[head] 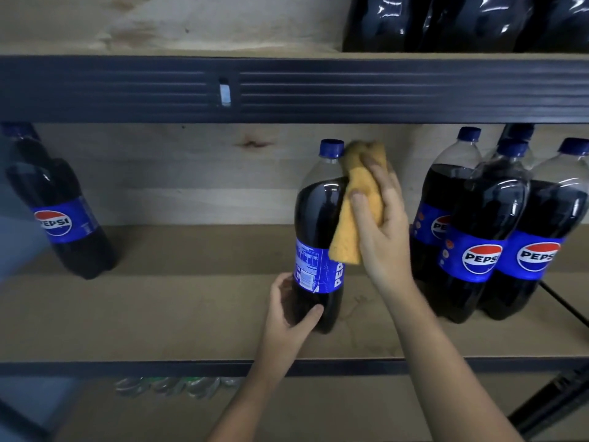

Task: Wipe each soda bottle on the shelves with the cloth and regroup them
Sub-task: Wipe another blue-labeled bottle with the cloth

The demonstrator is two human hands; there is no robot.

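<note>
Bottle cluster [478, 224] (four, touching) beside wiped bottle [318, 237]

I had only the one head-worn wide-angle view, which sat close to the shelf unit and faced it straight on, tilted slightly down so the middle shelf board [159, 301] filled the centre, its upper rail [287, 90] crossed the top, and both forearms entered from below.

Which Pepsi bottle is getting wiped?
The middle bottle, standing alone: the left hand grips its base, the right hand presses the yellow cloth against it.
</note>
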